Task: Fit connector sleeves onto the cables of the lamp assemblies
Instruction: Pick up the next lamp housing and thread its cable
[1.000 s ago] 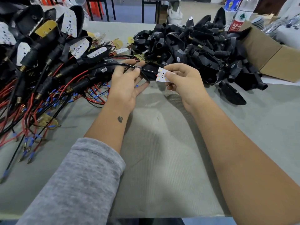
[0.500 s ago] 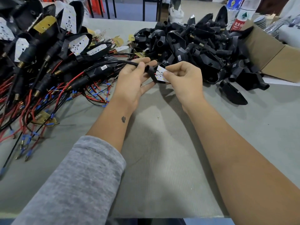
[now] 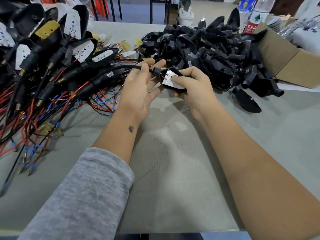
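My right hand [image 3: 194, 85] grips a black lamp housing [image 3: 173, 82] with a white LED board, thumb pressed on the board. My left hand [image 3: 140, 87] is turned palm-up beside it, and its thumb and fingers pinch the black cable sleeve [image 3: 128, 68] just left of the housing's neck. Thin red and black wires run from the sleeve into the housing. The sleeve arcs away to the left into the heap of wired lamp assemblies [image 3: 52, 66].
A pile of empty black housings [image 3: 207, 52] fills the far right of the grey table [image 3: 173, 170]. One loose housing [image 3: 245, 101] lies to the right of my hands. A cardboard box [image 3: 294, 64] and water bottles [image 3: 254, 16] stand at the back right.
My left hand has rolled palm-up and slid along the cable. The right hand has tilted the housing so the LED board faces up and sits a little lower.
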A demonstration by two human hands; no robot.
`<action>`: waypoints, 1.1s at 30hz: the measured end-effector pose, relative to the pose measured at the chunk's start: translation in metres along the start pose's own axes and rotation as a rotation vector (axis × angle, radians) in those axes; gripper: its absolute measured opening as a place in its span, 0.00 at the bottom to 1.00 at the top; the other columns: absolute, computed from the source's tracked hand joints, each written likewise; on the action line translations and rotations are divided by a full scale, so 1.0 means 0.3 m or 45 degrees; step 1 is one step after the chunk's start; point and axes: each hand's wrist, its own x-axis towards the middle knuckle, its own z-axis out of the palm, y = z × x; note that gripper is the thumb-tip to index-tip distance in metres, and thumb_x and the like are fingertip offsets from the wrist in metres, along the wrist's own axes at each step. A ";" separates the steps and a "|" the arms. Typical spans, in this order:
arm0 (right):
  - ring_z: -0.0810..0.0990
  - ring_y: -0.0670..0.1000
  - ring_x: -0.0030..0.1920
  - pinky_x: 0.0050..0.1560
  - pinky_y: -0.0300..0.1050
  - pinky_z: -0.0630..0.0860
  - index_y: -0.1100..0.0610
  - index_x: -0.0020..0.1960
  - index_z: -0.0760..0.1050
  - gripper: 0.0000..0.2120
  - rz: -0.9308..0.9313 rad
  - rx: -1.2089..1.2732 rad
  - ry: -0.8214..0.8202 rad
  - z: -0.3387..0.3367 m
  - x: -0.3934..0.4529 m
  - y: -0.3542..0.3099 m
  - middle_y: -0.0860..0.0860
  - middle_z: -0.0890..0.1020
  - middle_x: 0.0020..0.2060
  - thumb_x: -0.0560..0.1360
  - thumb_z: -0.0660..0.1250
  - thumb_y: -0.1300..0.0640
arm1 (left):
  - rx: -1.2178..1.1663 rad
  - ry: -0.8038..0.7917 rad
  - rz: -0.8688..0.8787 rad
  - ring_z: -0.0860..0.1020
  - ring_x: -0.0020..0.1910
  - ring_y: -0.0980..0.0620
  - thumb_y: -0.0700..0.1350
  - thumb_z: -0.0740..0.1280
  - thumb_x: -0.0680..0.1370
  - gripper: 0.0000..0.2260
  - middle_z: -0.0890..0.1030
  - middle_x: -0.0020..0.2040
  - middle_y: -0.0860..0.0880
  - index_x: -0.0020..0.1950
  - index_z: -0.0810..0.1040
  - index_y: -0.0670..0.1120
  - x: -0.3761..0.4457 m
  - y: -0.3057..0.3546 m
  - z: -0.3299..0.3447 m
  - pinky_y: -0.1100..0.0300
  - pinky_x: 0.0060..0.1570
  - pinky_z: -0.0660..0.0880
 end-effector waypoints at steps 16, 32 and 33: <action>0.69 0.57 0.37 0.38 0.46 0.64 0.59 0.41 0.76 0.20 0.174 0.208 -0.205 -0.011 0.006 -0.008 0.56 0.75 0.36 0.80 0.55 0.47 | 0.265 -0.267 -0.250 0.78 0.42 0.47 0.40 0.55 0.83 0.16 0.82 0.37 0.45 0.40 0.78 0.43 -0.016 0.009 0.028 0.49 0.56 0.73; 0.68 0.45 0.27 0.32 0.37 0.67 0.58 0.42 0.78 0.11 -0.345 -0.351 0.123 -0.007 0.007 0.002 0.49 0.71 0.25 0.81 0.61 0.60 | 0.766 -0.233 -0.287 0.75 0.34 0.53 0.42 0.72 0.76 0.12 0.75 0.42 0.46 0.51 0.68 0.44 -0.035 -0.039 0.047 0.64 0.26 0.73; 0.68 0.45 0.25 0.30 0.36 0.66 0.58 0.42 0.77 0.12 -0.339 -0.317 0.103 -0.006 0.007 -0.001 0.50 0.71 0.24 0.82 0.60 0.60 | 0.723 -0.225 -0.275 0.78 0.34 0.55 0.39 0.72 0.75 0.12 0.76 0.45 0.46 0.51 0.69 0.45 -0.026 -0.036 0.045 0.65 0.28 0.74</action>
